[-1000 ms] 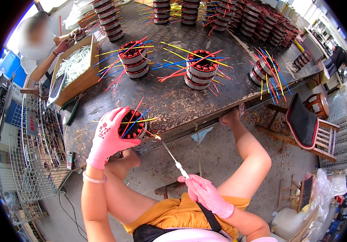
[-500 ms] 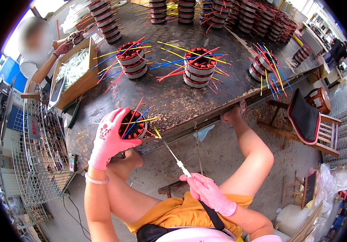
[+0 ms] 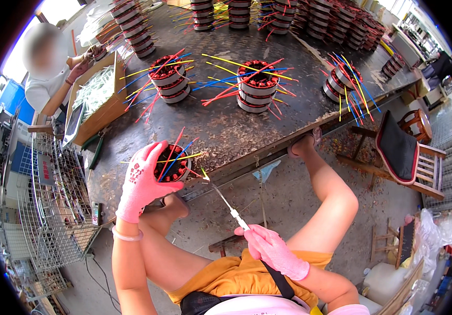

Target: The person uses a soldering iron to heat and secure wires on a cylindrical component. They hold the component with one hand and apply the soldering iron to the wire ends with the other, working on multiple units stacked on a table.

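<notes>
My left hand [image 3: 144,181], in a pink glove, is wrapped around the near side of a motor stator [image 3: 176,167] at the table's front edge. Red, blue and yellow leads stick out of this stator's top, and my palm hides part of its side. In my gloved right hand [image 3: 276,252] is a slim tool [image 3: 231,210] with a white handle and a thin metal shaft. It points up and left toward the stator. At its tip a small yellow-green bit [image 3: 205,174] shows, too small to make out, close beside the stator.
Short stator stacks [image 3: 260,86] with splayed leads stand across the metal-topped table [image 3: 221,131]; taller stacks [image 3: 323,21] line the back. At left are a cardboard box [image 3: 102,113] of white strips, green-handled pliers [image 3: 96,149] and a co-worker [image 3: 47,68]. A chair [image 3: 397,149] stands right.
Both hands, the stator and the tool hold nearly the same places. The whole view has shifted slightly.
</notes>
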Demonstrator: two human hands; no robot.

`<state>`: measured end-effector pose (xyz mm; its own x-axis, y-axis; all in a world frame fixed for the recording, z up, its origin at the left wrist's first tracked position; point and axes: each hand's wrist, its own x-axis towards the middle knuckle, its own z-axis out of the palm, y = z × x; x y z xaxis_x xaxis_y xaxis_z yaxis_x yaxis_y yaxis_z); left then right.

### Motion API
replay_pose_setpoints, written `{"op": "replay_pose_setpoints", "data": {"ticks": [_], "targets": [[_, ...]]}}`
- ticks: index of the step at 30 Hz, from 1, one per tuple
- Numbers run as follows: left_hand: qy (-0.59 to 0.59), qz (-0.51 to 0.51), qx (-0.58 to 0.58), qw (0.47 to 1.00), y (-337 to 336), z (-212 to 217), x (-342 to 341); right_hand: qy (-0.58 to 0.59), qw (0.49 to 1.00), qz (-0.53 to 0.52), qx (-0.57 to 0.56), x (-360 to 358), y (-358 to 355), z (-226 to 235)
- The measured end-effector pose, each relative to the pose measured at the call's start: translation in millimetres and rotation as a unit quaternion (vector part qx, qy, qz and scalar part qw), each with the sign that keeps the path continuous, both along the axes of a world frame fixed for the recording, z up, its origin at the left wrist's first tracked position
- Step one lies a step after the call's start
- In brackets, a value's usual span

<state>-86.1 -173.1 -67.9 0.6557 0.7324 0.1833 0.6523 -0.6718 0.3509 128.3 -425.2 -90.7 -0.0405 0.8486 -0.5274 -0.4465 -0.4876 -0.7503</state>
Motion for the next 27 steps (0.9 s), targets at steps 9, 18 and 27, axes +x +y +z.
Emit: {"op": "replay_pose_setpoints", "data": {"ticks": [9,18,27], "targets": [[0.004,-0.001,0.005,1.0,-0.8,1.6,1.9,0.018,1.0,-0.003,0.012,-0.3,-2.2,-9.8],[-0.001,0.0,-0.011,1.0,-1.2,2.2,1.0,-0.004,1.0,0.009,0.004,1.1,-0.9,-3.5],[0.001,0.0,0.002,1.0,-1.0,0.8,1.6,0.003,1.0,0.001,0.013,0.4,-1.4,-5.6]]}}
